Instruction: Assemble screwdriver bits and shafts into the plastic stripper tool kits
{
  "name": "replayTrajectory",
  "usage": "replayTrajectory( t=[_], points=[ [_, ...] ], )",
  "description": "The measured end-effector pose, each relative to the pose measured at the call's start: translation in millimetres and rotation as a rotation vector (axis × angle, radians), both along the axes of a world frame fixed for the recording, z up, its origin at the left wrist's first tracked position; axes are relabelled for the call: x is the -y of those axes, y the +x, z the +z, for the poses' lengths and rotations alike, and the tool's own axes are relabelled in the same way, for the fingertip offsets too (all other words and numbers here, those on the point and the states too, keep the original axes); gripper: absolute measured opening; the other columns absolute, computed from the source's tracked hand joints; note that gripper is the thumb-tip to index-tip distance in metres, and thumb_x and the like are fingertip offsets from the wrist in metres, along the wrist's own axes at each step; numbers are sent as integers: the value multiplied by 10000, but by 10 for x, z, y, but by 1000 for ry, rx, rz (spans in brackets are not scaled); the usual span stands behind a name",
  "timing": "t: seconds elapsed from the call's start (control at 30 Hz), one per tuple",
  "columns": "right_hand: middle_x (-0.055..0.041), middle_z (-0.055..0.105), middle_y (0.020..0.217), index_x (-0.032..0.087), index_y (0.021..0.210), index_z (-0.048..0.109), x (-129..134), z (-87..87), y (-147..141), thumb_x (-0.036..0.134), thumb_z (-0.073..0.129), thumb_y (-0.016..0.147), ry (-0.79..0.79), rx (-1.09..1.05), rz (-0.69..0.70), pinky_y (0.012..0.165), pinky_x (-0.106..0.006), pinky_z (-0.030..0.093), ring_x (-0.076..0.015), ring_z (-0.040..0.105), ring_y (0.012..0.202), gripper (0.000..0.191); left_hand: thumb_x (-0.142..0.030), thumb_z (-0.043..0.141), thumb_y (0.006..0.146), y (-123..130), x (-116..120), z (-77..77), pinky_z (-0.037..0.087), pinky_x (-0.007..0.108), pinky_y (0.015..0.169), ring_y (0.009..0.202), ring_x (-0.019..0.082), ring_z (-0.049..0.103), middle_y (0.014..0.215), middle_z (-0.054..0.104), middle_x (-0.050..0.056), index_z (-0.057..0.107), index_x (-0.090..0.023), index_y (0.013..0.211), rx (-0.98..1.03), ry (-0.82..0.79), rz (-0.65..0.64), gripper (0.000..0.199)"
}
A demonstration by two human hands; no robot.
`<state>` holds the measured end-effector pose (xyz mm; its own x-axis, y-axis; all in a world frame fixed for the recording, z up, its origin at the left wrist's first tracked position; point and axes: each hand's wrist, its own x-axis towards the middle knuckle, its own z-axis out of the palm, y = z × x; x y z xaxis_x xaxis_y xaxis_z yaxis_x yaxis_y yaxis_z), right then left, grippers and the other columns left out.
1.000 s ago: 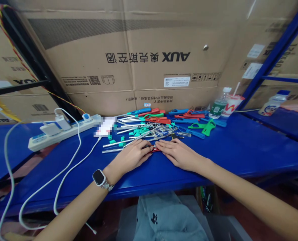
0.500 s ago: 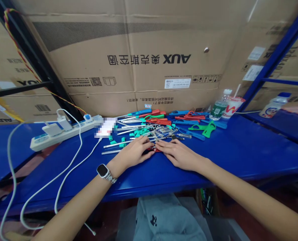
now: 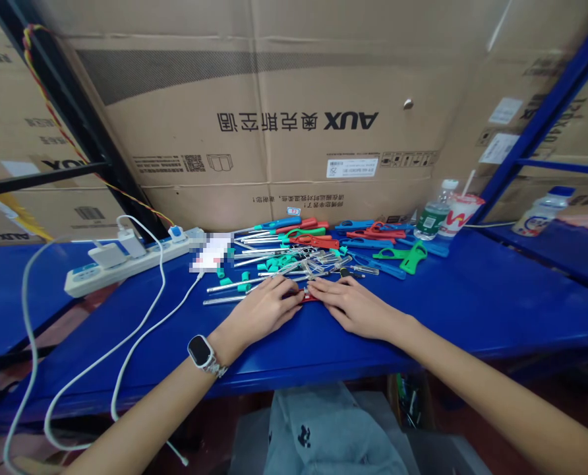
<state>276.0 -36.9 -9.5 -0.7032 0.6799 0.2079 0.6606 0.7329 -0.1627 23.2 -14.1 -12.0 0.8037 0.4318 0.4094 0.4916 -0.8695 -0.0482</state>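
Note:
Between my hands lies a red plastic lighter casing (image 3: 310,297), mostly covered by fingers. My left hand (image 3: 270,305), a watch on its wrist, is closed with its fingertips at the casing's left end. My right hand (image 3: 356,307) presses its bent fingers onto the right part of the casing. What small pieces sit under the fingertips is hidden. Just beyond the hands are clear plastic lighter tanks (image 3: 318,265) and a dark tool with a yellow band (image 3: 344,272). Metal tubes (image 3: 225,300) and teal caps (image 3: 245,287) lie beyond my left hand.
Red casings (image 3: 314,242), blue casings (image 3: 368,243) and green casings (image 3: 413,257) are piled at the back. A water bottle (image 3: 432,214) and a paper cup (image 3: 458,216) stand at right. A power strip (image 3: 126,264) with white cables lies left; cardboard (image 3: 274,79) walls the back.
My left hand's fingers have shifted slightly and drawn closer together at the casing. My right hand stays nearly in place. The view has moved a little.

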Motion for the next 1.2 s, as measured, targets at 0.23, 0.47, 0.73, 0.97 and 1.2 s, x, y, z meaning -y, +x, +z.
replayTrajectory(
  t=[0.23, 0.47, 0.73, 0.97, 1.2],
  points=[
    [-77, 465, 1563, 276, 1522, 464, -3, 21, -6, 155, 424, 1012, -24, 11, -11, 1073, -454, 412, -238, 421, 1466, 526, -258, 493, 1052, 1, -2, 0, 547, 418, 924, 1045, 234, 604, 1124, 647, 91, 719, -183, 1142, 46, -63, -18, 255],
    [-83, 463, 1563, 276, 1531, 450, -6, 19, 6, 168, 404, 1022, -26, 10, -8, 1067, -463, 401, -239, 415, 1469, 523, -300, 497, 1052, 8, 4, -4, 511, 453, 921, 1103, 276, 586, 1173, 646, 101, 689, -196, 1225, -61, 30, 76, 279],
    [-71, 435, 1580, 267, 1529, 448, -15, 41, -4, 145, 412, 1007, -26, 41, 0, 1061, -473, 401, -236, 405, 1475, 537, -383, 538, 1029, 43, -42, 47, 493, 455, 967, 1162, 285, 566, 1259, 613, 113, 597, -181, 1321, -10, -67, 100, 360],
    [-77, 418, 1593, 256, 1518, 468, -13, 10, 14, 164, 413, 1020, 2, 33, -13, 1071, -452, 404, -237, 450, 1444, 509, -427, 557, 1009, 48, -260, 60, 496, 480, 931, 1082, 291, 601, 1172, 625, 97, 671, -211, 1192, -71, -178, 48, 306],
    [-77, 458, 1574, 245, 1511, 480, -7, 5, 13, 176, 406, 1026, 27, 46, -10, 1055, -457, 425, -241, 506, 1395, 495, -454, 490, 1035, 43, -227, 70, 493, 479, 929, 1093, 296, 593, 1223, 614, 107, 642, -220, 1254, -136, -89, 80, 355]
  ],
)
